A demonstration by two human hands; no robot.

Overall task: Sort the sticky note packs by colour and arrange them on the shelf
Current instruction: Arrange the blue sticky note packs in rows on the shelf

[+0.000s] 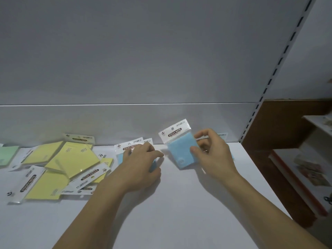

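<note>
Two bare forearms reach in from the bottom edge over a flat white shelf [179, 203].

The left hand [142, 161] lies on a small stack of blue sticky note packs in clear film with white header cards [130, 147]. Its fingers are bent over them. Whether its grip clasps the stack or only presses on it cannot be told.

The right hand [212, 151] holds a single blue sticky note pack in clear film [180, 151]. Its grip pinches the pack's right edge between thumb and fingers. The pack is tilted, header up, with its lower corner at or just above the shelf, just right of the stack.

To the left, just beside the blue stack, is a loose overlapping heap of yellow sticky note packs [71, 159]. A green sticky note pack [8, 155] sits at the far left edge. A plain grey back panel [161, 69] rises behind.

Likely risks: held by one edge in glossy film, the single pack may slip or swing and land askew. If the left hand shoves sideways, blue packs could slide into the yellow heap and mix the colours again.
</note>
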